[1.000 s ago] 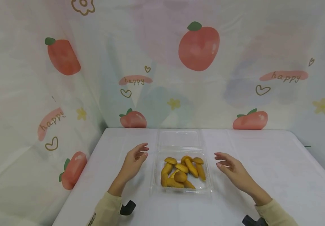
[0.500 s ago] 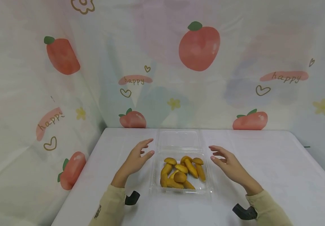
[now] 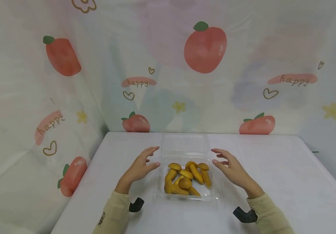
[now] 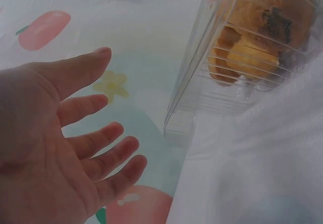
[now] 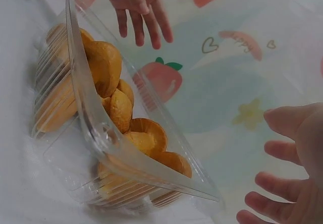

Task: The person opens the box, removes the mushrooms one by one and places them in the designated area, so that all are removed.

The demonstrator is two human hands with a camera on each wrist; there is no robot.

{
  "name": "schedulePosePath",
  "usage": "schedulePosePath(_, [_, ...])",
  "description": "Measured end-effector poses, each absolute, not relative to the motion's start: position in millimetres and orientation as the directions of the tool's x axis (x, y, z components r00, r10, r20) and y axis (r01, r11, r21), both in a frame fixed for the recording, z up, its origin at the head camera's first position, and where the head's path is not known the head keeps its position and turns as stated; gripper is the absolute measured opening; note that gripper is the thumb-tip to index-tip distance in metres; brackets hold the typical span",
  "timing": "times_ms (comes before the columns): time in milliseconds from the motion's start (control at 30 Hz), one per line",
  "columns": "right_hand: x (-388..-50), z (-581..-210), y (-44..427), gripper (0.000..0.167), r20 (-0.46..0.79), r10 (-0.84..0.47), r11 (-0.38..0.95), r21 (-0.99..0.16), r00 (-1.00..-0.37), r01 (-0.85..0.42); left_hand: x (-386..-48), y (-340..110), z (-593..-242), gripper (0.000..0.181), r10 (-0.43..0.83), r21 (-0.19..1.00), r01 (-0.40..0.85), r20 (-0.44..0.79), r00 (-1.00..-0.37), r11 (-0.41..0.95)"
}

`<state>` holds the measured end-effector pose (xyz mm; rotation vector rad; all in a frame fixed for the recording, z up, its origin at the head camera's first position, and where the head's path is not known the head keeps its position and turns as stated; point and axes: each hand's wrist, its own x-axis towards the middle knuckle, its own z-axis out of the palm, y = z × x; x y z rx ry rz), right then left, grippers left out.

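A clear plastic clamshell box (image 3: pixel 209 194) stands on the white table with its lid (image 3: pixel 184 144) swung back. Inside it lie several yellow-brown mushrooms (image 3: pixel 196 174), some leaning on one another. To the box's left, my left hand (image 3: pixel 140 166) hovers with fingers spread and nothing held. My right hand (image 3: pixel 231 169) hovers at the right side in the same manner, its fingertips close to the rim. In the left wrist view the palm (image 4: pixel 45 158) faces the box's ribbed wall, with a gap between. The right wrist view shows the fingers (image 5: pixel 277 186) apart from the box.
The white table (image 3: pixel 273 175) runs back to a curtain (image 3: pixel 168 65) printed with peaches, hearts and flowers. Another printed wall (image 3: pixel 16 162) closes off the left side. A black wrist mount (image 3: pixel 136 205) sticks out from the left sleeve, and another black mount (image 3: pixel 245 215) from the right.
Both hands have come inward toward the box, the right one by more, and their fingers have spread. Box and mushrooms stay in place; the head view has shifted slightly.
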<state>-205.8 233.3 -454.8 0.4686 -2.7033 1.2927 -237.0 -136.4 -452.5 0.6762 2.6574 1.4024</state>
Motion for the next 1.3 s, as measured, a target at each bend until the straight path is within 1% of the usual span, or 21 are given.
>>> schedulePosePath(200, [-204,-459,228,0.048,0.233,-0.24,0.573,-0.75,-0.943,-0.331,-236,-138,-455,0.065,0.457,0.788,0.363,0.118,-0.882,0.497])
schedulePosePath(367, [-202,-458,226,0.049,0.204,-0.247,0.597,-0.738,-0.947,-0.315,-234,-138,-454,0.069,0.507,0.748,0.371,0.053,-0.86,0.551])
schedulePosePath(567, [-202,-460,225,0.049,0.206,-0.264,0.615,-0.716,-0.942,-0.33,-233,-139,-455,0.074,0.549,0.698,0.396,0.006,-0.836,0.596])
schedulePosePath(833, [-200,-466,226,0.051,0.22,-0.327,0.611,-0.692,-0.919,-0.383,-233,-140,-459,0.079,0.563,0.678,0.38,-0.062,-0.824,0.63])
schedulePosePath(1000, [-199,-467,226,0.055,0.222,-0.35,0.614,-0.679,-0.91,-0.402,-233,-140,-459,0.079,0.58,0.673,0.39,-0.071,-0.811,0.628])
schedulePosePath(1300, [-201,-471,226,0.058,0.234,-0.396,0.609,-0.657,-0.888,-0.445,-232,-143,-459,0.077,0.582,0.659,0.385,-0.099,-0.807,0.646])
